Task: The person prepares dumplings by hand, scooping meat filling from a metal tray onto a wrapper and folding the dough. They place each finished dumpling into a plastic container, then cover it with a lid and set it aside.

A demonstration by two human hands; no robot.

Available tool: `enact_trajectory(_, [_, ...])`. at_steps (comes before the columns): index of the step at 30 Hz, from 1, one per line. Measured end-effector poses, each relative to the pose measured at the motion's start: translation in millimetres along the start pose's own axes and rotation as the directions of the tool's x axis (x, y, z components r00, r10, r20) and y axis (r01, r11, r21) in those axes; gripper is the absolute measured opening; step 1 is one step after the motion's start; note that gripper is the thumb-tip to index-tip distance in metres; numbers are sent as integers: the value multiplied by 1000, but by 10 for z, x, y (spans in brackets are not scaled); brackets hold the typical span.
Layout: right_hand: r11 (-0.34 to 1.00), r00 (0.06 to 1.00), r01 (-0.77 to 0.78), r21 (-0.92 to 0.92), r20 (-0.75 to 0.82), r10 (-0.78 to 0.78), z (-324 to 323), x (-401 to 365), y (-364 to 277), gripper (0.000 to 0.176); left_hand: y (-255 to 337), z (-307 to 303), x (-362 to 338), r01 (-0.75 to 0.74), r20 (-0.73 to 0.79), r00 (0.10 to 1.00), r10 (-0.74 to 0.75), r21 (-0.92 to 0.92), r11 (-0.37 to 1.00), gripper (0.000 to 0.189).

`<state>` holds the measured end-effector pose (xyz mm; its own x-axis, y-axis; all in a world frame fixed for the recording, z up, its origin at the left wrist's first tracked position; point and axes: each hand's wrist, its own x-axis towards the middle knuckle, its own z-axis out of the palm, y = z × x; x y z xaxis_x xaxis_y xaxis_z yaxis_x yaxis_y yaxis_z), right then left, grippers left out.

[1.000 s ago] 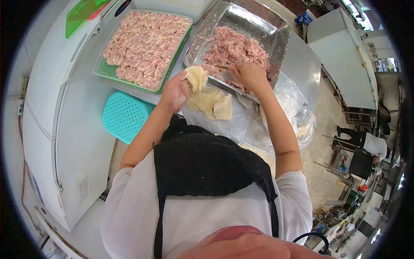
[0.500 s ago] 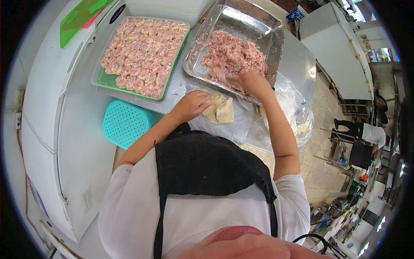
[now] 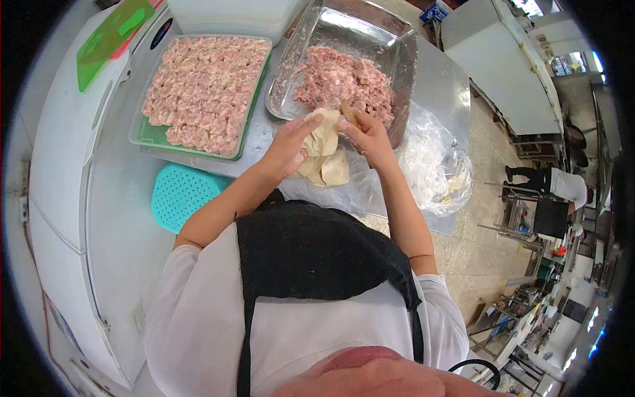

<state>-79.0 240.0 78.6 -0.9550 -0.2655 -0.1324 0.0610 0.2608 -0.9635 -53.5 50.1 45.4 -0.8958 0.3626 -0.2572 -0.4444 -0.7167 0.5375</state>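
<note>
My left hand point(image 3: 288, 147) is closed on a thin, pale dough wrapper point(image 3: 324, 134), which it holds raised at the front edge of the metal pan point(image 3: 276, 99). More dough wrappers point(image 3: 333, 170) lie just below, on clear plastic. Beside the raised wrapper, my right hand point(image 3: 370, 139) has its fingers pinched at the wrapper's right edge; what they grip is too small to make out. Pink minced meat point(image 3: 350, 79) is heaped in the pan behind both hands. To the left, filled dumplings point(image 3: 205, 83) stand in tight rows on a green-based tray point(image 3: 155, 135).
A turquoise perforated stool point(image 3: 185, 193) stands below the tray. Crumpled clear plastic bags point(image 3: 433, 165) lie on the right of the metal table point(image 3: 456, 92). A white freezer point(image 3: 109, 218) stands close on the left. Another person point(image 3: 565, 190) is far off at the right.
My right hand has come out of the minced meat and back to the wrapper. My left hand has lifted a wrapper off the pile. The view has shifted slightly.
</note>
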Motion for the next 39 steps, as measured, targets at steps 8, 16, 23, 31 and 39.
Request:
enact_trajectory(8, [987,991,-130,-90,29,133,-247,-321,61,24,129,-232,-43,-8,-21,1000,7,-62,998,34])
enact_trajectory(16, [973,988,-51,-223,-153,16,-333,-528,64,24,158,8,109,25,54,998,-16,-158,987,40])
enact_trajectory(23, [719,955,203,-665,-29,-296,-261,-419,57,28,147,131,384,130,326,944,51,-509,851,53])
enact_trajectory(31, [465,947,197,-863,45,-319,-331,-479,-145,19,80,213,608,-100,-127,990,62,-320,942,61])
enact_trajectory(39, [504,950,235,-831,87,-300,-365,-425,-238,21,217,593,535,-194,-283,952,121,-246,950,50])
